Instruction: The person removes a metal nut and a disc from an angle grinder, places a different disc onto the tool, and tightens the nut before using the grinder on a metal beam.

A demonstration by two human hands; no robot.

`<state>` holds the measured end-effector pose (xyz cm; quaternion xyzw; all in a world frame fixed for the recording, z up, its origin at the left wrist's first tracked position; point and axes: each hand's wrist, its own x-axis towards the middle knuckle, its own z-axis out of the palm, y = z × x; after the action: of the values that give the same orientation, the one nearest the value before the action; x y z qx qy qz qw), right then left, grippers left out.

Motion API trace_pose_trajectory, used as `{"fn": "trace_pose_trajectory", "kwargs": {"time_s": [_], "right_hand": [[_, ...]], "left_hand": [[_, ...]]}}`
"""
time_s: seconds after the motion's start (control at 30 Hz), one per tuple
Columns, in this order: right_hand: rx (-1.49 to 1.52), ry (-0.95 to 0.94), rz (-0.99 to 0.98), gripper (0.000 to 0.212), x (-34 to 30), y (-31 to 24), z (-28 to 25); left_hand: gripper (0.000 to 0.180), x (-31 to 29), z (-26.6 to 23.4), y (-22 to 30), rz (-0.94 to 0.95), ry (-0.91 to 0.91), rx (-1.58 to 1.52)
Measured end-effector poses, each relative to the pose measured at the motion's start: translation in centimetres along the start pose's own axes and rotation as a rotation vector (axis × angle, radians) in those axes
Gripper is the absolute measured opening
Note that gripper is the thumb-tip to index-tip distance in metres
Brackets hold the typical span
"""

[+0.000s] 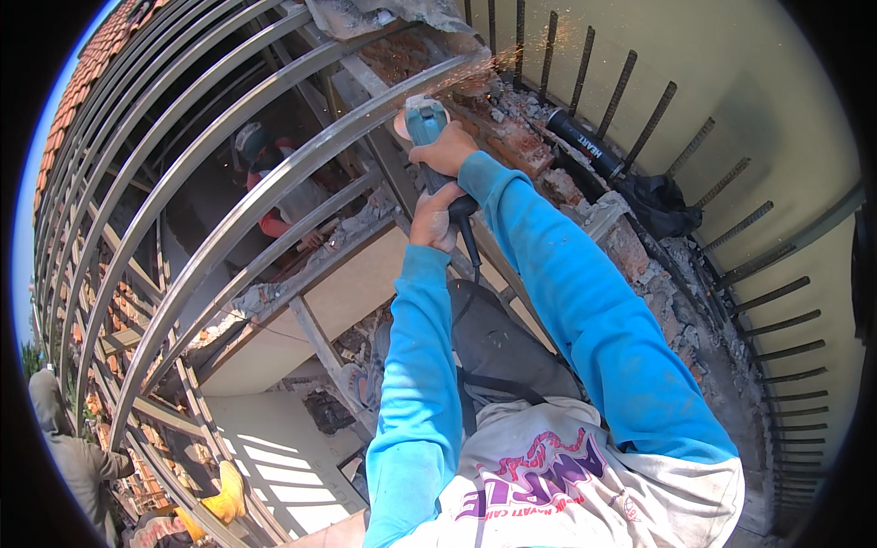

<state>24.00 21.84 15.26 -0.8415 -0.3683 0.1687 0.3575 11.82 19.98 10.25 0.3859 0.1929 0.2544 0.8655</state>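
Nearest to cam, a pale shirt w/ purple & pink print (585,484) is filling the lower edge, and two blue sleeves (594,301) are reaching from it toward the far side. There, about mid L–R, an angle grinder (426,123) w/ blue body is sitting close by a long metal bar (343,137). The R hand (446,149) is closing firmly round its body; the L hand (436,217) is wrapping the rear end, just beside the black cord (470,239). Some fingertips are hiding behind the tool, so their exact hold I cannot tell. The disc I am not making out well, & whether it is touching the bar I cannot say. Orange sparks (548,50) are flying toward far R, in front of some rebar rods (583,73), which are sticking out along the R wall (731,64).

On the R, a black cylinder (585,143) and a black bag (660,205) are lying by the rubble (639,260). On the L, more metal bars (292,75) are standing in the way of a co-worker (265,155), who is showing only in part. At near L, a 2nd person in grey hood (68,447) is being cut off by the rim; a yellow item (227,498), maybe boot or glove, is lying nearby.
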Motion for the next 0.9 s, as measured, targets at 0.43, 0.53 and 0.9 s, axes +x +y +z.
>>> {"fn": "trace_pose_trajectory", "kwargs": {"time_s": [0.43,0.53,0.9], "right_hand": [[0.012,0.005,0.002,0.101,0.22,-0.1,-0.11],[0.02,0.009,0.002,0.101,0.24,-0.04,-0.06],[0.016,-0.024,0.025,0.103,-0.03,-0.32,-0.14]], "left_hand": [[0.036,0.45,-0.16,-0.12,0.006,0.007,-0.02],[0.035,0.44,-0.13,-0.04,0.002,0.011,-0.014],[0.033,0.04,0.11,0.04,0.015,0.018,-0.011]]}}
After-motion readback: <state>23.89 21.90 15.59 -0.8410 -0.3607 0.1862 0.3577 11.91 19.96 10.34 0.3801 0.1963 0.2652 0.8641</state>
